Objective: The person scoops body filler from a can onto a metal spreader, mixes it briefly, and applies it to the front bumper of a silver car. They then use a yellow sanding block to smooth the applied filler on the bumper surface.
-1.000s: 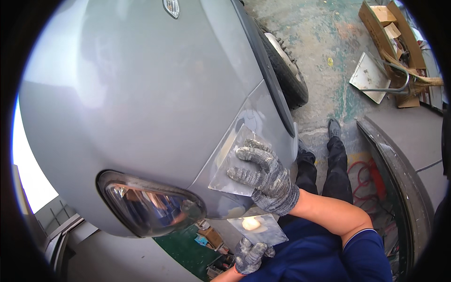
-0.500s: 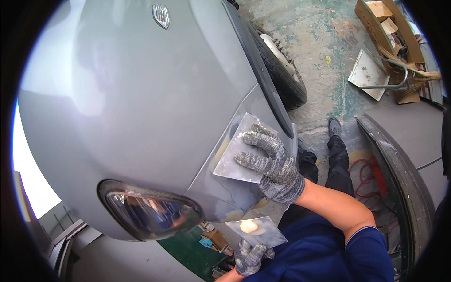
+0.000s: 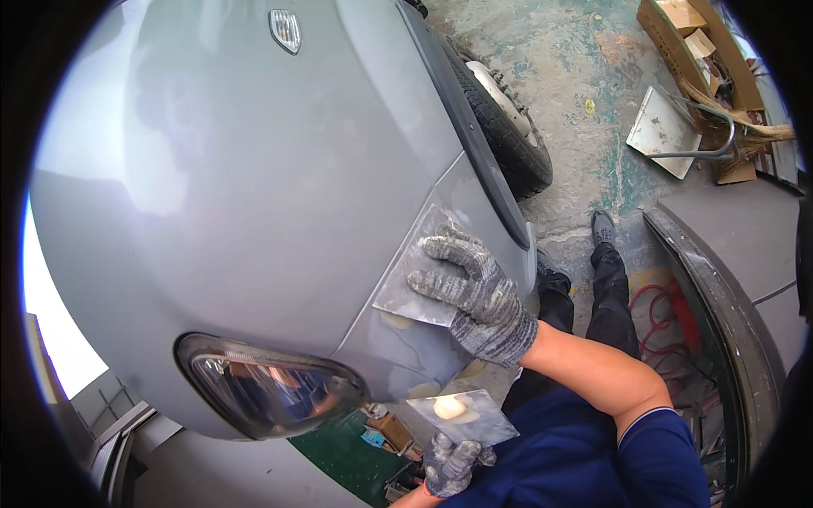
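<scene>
My right hand (image 3: 483, 296), in a grey knitted glove, presses a thin, flat grey putty spreader (image 3: 405, 284) against the silver-grey car bumper (image 3: 373, 339). Its fingers lie spread over the spreader's upper face, with the thumb side hidden. Pale, smeared filler patches (image 3: 398, 320) show on the bumper just below the spreader. Lower down, my left hand (image 3: 453, 464), also gloved, grips a rectangular metal plate (image 3: 487, 415) by its near edge. A cream-coloured lump of putty (image 3: 450, 407) sits on that plate, beneath the bumper's edge and close to my body.
The car's round-cornered lamp (image 3: 271, 381) lies left of my hands. Beyond the bumper are a tyre (image 3: 500, 127) and stained concrete floor (image 3: 576, 102). At right stand a loose dark panel (image 3: 711, 288), a red hose (image 3: 652, 322), a dustpan (image 3: 665, 131) and a long cardboard box (image 3: 669, 42).
My right hand has slid the spreader a little to the left along the bumper, and the spreader now lies flatter against it. My left hand and its plate have hardly moved.
</scene>
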